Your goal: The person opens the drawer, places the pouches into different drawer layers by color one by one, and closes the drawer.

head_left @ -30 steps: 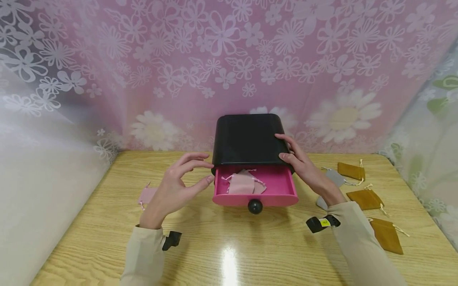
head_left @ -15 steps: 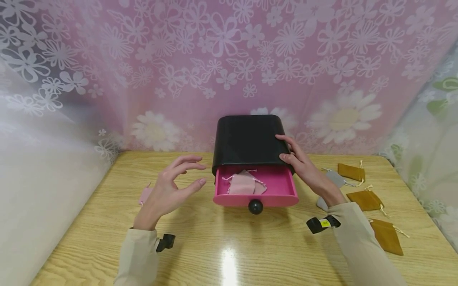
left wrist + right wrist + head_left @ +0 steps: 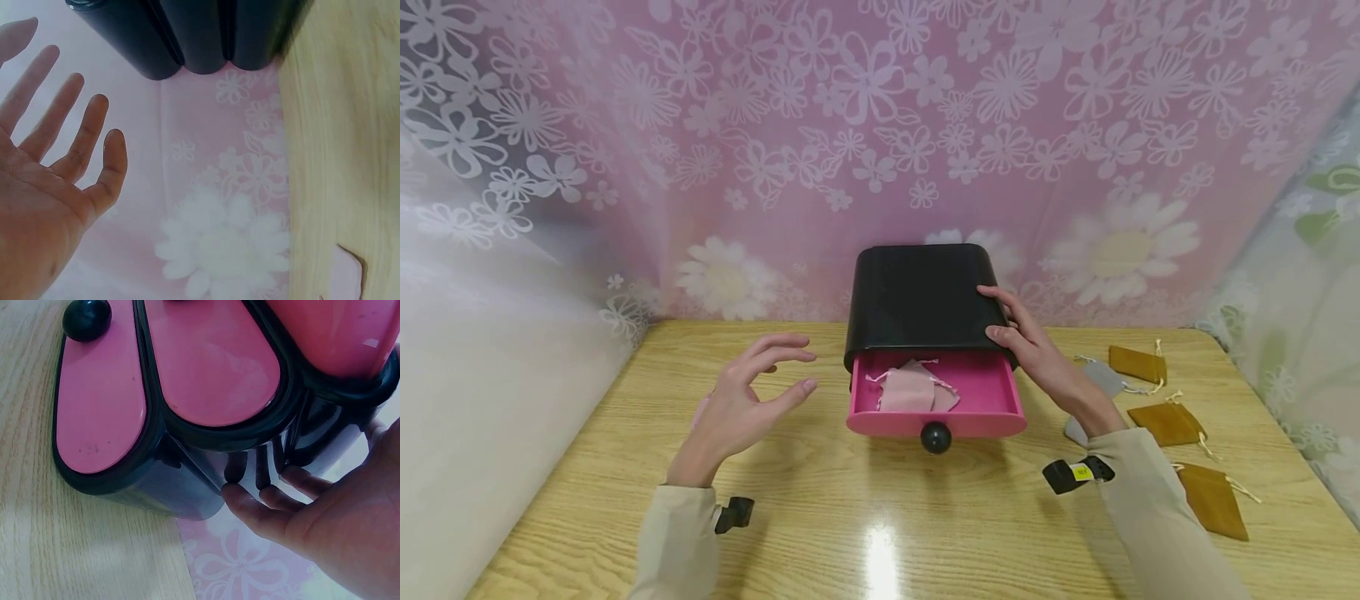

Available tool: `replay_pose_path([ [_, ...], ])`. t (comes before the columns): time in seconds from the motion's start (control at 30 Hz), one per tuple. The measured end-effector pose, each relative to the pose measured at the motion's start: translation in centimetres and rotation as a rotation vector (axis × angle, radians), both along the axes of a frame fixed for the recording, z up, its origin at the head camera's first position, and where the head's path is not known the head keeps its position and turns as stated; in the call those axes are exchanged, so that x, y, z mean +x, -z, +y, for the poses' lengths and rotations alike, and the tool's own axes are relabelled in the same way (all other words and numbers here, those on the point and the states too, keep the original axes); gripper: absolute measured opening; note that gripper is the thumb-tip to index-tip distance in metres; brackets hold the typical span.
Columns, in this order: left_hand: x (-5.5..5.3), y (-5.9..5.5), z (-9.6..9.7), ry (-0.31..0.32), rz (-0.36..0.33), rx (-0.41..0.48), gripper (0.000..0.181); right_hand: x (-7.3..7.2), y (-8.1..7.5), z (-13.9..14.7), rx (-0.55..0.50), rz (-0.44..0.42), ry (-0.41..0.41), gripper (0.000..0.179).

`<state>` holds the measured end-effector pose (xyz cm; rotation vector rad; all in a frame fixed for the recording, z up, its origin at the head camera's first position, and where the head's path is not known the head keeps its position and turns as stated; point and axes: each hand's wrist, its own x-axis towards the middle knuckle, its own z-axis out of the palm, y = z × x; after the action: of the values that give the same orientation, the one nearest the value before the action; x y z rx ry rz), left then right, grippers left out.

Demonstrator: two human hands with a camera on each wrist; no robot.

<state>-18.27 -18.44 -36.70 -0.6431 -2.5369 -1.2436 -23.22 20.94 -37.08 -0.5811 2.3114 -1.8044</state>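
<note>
A black drawer unit (image 3: 925,296) stands on the table with its pink top drawer (image 3: 985,387) pulled out, its round black knob (image 3: 936,437) at the front. Pale pink drawstring pouches (image 3: 910,390) lie overlapping inside the drawer. My right hand (image 3: 1026,346) rests on the unit's upper right edge, thumb and index finger on top; the other fingertips touch its side (image 3: 256,456). My left hand (image 3: 741,404) hovers left of the unit, fingers spread and nothing in them. Behind it lies another pink pouch (image 3: 345,275), mostly hidden in the head view.
On the right of the wooden table (image 3: 820,517) lie several brown drawstring pouches (image 3: 1165,423) and grey pouches (image 3: 1102,377), the latter partly behind my right arm. A flowered pink curtain (image 3: 820,167) hangs close behind the unit. The lower drawers (image 3: 215,362) are closed.
My left hand has drawn away from the unit's left side, moving left and slightly toward me, and now covers most of the pink pouch there. My right hand stays on the unit.
</note>
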Motion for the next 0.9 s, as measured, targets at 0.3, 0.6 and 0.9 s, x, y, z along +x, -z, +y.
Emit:
replay_pose_path([
  [0.3,-0.4,0.9,-1.2,-0.026,-0.026,-0.014,0.029,0.1,-0.1,0.0,0.006,-0.001,0.002,0.058],
  [0.6,-1.0,1.4,-2.0,-0.038,-0.04,-0.027,0.03,-0.1,0.2,0.0,0.012,-0.007,0.01,0.056],
  [0.9,-1.2,2.3,-3.4,-0.071,-0.07,-0.06,0.03,0.2,-0.1,0.0,-0.01,-0.002,-0.002,0.058],
])
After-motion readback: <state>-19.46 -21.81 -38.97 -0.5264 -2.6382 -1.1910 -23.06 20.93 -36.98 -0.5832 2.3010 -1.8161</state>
